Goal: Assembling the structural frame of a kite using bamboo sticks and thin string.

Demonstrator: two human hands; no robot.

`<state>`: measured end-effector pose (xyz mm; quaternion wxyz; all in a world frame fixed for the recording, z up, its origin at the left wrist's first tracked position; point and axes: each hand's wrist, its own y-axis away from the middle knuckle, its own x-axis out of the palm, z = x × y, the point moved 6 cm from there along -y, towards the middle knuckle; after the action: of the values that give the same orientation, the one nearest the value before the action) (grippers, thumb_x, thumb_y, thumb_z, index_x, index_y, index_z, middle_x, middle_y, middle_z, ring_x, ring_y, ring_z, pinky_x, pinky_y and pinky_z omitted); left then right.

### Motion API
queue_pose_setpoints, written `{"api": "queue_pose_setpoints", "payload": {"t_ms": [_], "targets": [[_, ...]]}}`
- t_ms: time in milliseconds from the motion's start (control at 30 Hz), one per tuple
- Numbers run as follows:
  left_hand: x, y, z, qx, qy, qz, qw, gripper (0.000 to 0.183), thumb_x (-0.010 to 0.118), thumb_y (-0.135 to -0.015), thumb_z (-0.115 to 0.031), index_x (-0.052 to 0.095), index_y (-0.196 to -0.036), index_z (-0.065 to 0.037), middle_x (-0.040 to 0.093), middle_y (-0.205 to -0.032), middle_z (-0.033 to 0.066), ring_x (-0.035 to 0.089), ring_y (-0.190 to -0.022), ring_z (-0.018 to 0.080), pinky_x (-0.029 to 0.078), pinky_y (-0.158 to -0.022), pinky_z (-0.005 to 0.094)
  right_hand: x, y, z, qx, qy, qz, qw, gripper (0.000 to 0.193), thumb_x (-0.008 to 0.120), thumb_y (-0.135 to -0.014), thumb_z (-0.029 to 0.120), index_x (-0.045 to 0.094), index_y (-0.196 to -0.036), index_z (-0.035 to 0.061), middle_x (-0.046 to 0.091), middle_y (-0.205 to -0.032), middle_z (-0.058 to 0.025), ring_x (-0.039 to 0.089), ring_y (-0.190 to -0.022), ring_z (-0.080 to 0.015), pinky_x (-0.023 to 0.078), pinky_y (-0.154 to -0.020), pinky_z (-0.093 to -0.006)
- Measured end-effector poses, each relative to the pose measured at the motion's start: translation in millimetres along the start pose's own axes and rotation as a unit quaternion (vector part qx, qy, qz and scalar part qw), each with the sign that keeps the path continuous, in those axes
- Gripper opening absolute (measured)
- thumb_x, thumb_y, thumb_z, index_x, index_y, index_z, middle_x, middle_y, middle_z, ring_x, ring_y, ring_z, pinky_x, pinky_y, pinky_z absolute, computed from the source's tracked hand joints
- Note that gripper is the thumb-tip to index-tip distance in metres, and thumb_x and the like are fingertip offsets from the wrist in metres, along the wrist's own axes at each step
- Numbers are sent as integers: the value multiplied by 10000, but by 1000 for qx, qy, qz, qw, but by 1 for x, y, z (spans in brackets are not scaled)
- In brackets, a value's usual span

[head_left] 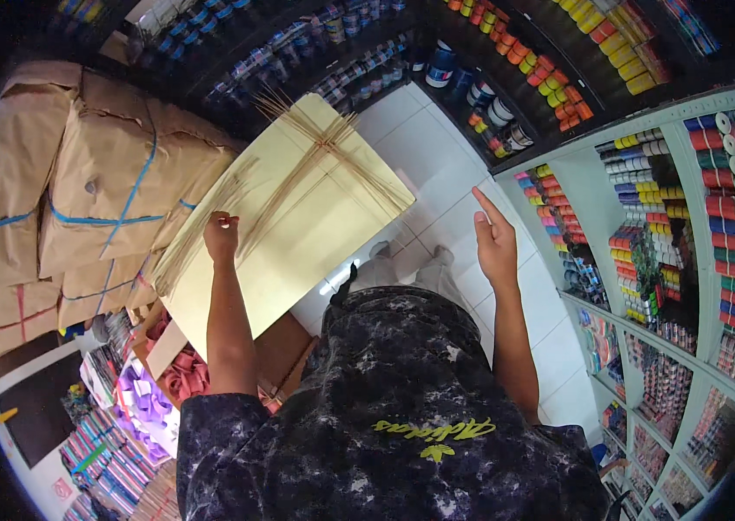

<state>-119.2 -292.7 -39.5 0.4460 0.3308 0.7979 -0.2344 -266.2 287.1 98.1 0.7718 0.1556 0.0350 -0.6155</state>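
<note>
My left hand (221, 239) is closed over a pale yellow board (298, 260), its fingers curled. What they hold, if anything, is hidden. Beside that hand, a loose bundle of thin tan strands (183, 253) lies along the board's left edge. More thin tan strands (326, 143) cross each other toward the board's far end, some sticking out past its edge. To the right of the board, my right hand (496, 243) is raised over the tiled floor with its fingers stretched out, holding nothing.
Large brown paper-wrapped bales (94, 182) tied with blue cord are stacked at the left. Dark shelves (506, 78) of spools and jars stand ahead. A pale green shelf unit (645, 326) with coloured rolls runs along the right. Pink and purple ribbons (181, 373) lie at lower left.
</note>
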Motion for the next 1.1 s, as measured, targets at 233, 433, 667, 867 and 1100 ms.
{"api": "queue_pose_setpoints", "payload": {"t_ms": [233,433,667,867,1100], "targets": [[-5,-2,1,-17,-28,18,999,225,811,-761,-177,693,-930,-86,739,-867,123,724,-827,306,554,-722,415,18,12,-6,16,-11,-7,1000,408,518,-1057,165,528,-1453,67,414,-731,96,283,-632,-23,251,-550,-217],[-13,-7,0,39,25,9,999,296,816,-727,-159,719,-1000,-98,740,-865,111,721,-833,306,557,-739,413,26,16,-2,6,-21,0,1000,407,522,-1055,160,531,-1449,60,444,-760,92,308,-659,-26,275,-581,-212],[-20,-4,-5,21,-6,-1,1000,381,793,-693,-198,715,-1039,-58,720,-965,181,700,-907,352,555,-788,439,31,18,1,10,-27,15,999,407,527,-1050,148,532,-1450,68,429,-751,94,295,-652,-18,259,-572,-207],[-50,1,-54,30,-100,-60,993,576,832,-698,-285,638,-1195,-66,644,-1125,200,622,-1058,390,525,-861,467,31,22,8,16,-22,35,999,430,515,-1043,121,511,-1472,94,362,-690,111,277,-583,-10,236,-511,-216],[-71,45,-187,163,165,-44,972,441,779,-805,-89,628,-1216,-40,653,-1195,134,599,-1084,319,489,-924,417,49,34,33,77,-139,203,966,524,516,-1042,175,394,-1546,101,312,-621,120,260,-517,-17,210,-484,-218]]}}
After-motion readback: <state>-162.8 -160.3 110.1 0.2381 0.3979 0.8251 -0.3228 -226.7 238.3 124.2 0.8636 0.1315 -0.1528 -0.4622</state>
